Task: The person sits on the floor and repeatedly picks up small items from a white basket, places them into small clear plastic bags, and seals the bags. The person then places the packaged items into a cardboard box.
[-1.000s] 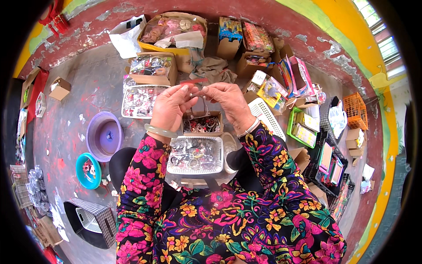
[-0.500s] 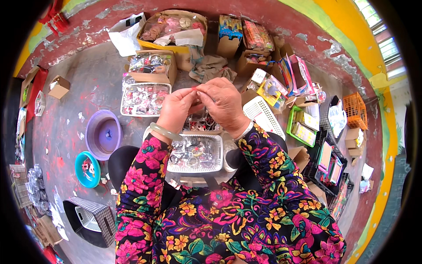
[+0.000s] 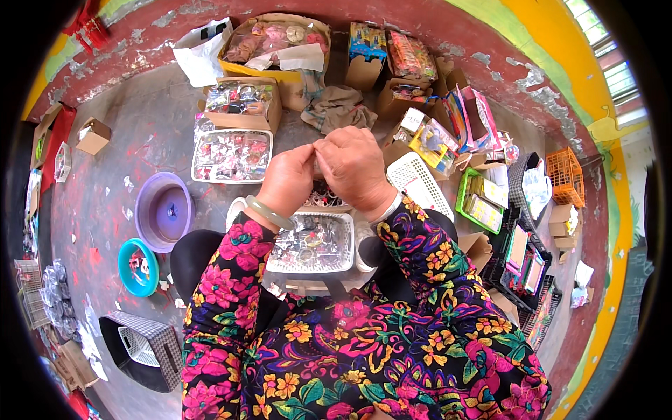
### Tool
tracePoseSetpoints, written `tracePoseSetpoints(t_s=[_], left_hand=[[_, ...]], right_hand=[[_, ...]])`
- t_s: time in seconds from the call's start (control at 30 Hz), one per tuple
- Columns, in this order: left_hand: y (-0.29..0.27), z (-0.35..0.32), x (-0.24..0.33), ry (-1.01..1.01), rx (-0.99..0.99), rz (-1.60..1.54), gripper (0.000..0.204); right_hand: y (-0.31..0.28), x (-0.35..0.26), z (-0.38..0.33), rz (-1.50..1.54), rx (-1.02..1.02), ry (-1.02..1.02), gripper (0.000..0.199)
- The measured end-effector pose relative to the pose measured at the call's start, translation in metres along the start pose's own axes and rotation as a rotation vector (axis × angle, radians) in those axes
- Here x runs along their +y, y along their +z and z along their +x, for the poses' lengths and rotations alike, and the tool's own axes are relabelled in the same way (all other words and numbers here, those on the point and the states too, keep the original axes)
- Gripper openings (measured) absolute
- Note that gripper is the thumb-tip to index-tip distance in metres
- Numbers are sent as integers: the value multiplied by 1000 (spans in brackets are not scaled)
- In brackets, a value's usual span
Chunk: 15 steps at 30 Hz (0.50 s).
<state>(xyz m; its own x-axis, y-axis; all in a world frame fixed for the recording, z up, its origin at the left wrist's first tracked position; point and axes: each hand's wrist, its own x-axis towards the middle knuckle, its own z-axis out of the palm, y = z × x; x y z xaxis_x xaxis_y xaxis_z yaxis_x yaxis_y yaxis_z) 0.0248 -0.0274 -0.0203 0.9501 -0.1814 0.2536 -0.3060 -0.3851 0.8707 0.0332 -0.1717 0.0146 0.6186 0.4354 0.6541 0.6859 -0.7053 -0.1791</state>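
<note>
My left hand (image 3: 288, 178) and my right hand (image 3: 355, 170) meet in mid-air in front of me, fingertips pinched close together. Whatever lies between the fingers is hidden by them. Below them, near my lap, a white plastic basket (image 3: 269, 264) holds many small bagged trinkets. Partly covered by my hands, more small dark and red items (image 3: 322, 197) lie just beyond that basket. Another white basket (image 3: 194, 175), full of small packets, stands to the left of my hands. On the right, next to my wrist, is a tilted white perforated basket (image 3: 420, 183).
Left on the floor are a purple basin (image 3: 144, 217), a teal basin (image 3: 126, 276) and a checked bin (image 3: 162, 357). Cardboard boxes of goods (image 3: 269, 115) line the far wall. A green basket (image 3: 490, 222), black crates (image 3: 542, 245) and an orange crate (image 3: 565, 175) stand right.
The left hand has turned, its fingers curling in further. A small red bit seen between the fingertips is now out of sight. The baskets have not moved.
</note>
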Motion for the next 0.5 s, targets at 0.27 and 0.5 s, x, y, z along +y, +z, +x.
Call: tracePoseSetpoints(t_s=[0.27,0.5], left_hand=[[-3,-1,8,78,14,113,14],[-3,-2,-2,-71,7,-83,18]], right_hand=[[-3,-2,2,44,25,29,6],[8,7,0,318,123,217,5]])
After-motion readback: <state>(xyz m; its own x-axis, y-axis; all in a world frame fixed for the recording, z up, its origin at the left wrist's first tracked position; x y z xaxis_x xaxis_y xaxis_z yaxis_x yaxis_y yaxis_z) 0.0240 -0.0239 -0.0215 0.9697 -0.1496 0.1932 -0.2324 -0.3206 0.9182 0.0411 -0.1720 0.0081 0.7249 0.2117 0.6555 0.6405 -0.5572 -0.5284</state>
